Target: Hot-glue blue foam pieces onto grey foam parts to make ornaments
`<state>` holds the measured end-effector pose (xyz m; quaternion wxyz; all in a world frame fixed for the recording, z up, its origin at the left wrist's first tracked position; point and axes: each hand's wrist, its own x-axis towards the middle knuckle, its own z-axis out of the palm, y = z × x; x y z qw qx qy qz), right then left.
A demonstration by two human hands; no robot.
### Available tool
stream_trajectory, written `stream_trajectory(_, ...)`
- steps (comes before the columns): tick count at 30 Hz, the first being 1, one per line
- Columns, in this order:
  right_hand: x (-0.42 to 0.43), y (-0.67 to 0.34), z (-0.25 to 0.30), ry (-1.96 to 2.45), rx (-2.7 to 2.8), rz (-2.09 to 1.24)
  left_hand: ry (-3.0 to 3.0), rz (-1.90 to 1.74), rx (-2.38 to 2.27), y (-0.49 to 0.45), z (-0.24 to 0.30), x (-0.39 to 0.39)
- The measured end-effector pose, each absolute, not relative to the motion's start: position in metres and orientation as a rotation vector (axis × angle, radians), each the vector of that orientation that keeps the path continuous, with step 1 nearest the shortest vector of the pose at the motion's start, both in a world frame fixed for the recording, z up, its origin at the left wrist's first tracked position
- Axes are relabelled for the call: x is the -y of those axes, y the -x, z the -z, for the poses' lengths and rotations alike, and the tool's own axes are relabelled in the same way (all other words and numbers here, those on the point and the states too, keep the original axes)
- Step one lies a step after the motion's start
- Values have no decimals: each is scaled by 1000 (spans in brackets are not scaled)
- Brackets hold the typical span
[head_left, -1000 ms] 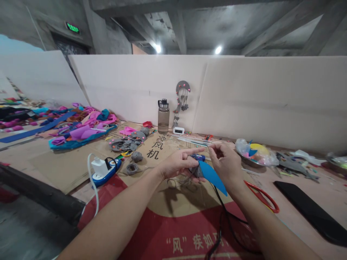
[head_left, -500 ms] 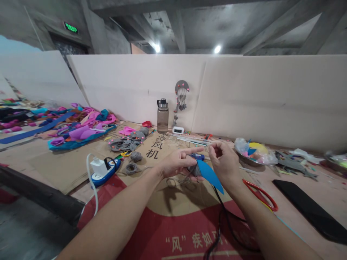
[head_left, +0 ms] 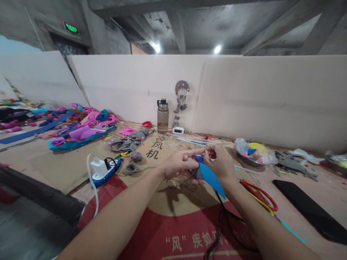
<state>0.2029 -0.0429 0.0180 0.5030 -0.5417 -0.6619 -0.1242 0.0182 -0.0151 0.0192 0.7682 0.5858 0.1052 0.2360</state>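
My left hand [head_left: 176, 165] is curled around a small grey felt piece with a blue leaf-shaped felt piece [head_left: 211, 176] attached, its index finger stretched toward the right. My right hand [head_left: 220, 163] sits close against it, fingers pinched together at the left index fingertip; what they pinch is too small to make out. A blue glue gun [head_left: 198, 157] lies just behind the hands, its black cord [head_left: 220, 216] trailing toward me.
Red-handled scissors [head_left: 260, 195] lie right of my hands, a black phone [head_left: 311, 209] further right. A power strip [head_left: 104, 168], grey twine rolls [head_left: 132, 168], a water bottle [head_left: 163, 116], a bowl of scraps [head_left: 253, 151] and coloured felt piles [head_left: 81, 128] surround the cardboard.
My right hand has moved left and closed in on my left index fingertip; the gap between the hands is gone. The blue felt piece shifted slightly.
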Motion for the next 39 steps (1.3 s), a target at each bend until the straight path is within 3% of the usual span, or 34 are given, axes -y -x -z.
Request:
stream_trajectory(7, 42, -209, -22, 1362, 1427, 68, -1221, -625, -245, -21, -19, 14)
stream_trajectory(15, 40, -209, -14, 1389, 1402, -317, -1070, -1154, -452, -30, -15, -2)
stream_trajectory(22, 46, -174, 2, 1060, 1310, -854, -1340, -1483, -587, -32, -15, 2)
stream_trajectory(27, 59, -154, -2, 915, 1226, -1074, -1567, -1477, -623, -33, -13, 9)
stream_trajectory(31, 59, -156, -6, 1064, 1212, -995, -1362, -1396, -543, -35, -14, 8)
stream_trajectory(39, 69, -158, -8, 1258, 1678, -382, -979, -1397, -461, -34, -21, 6)
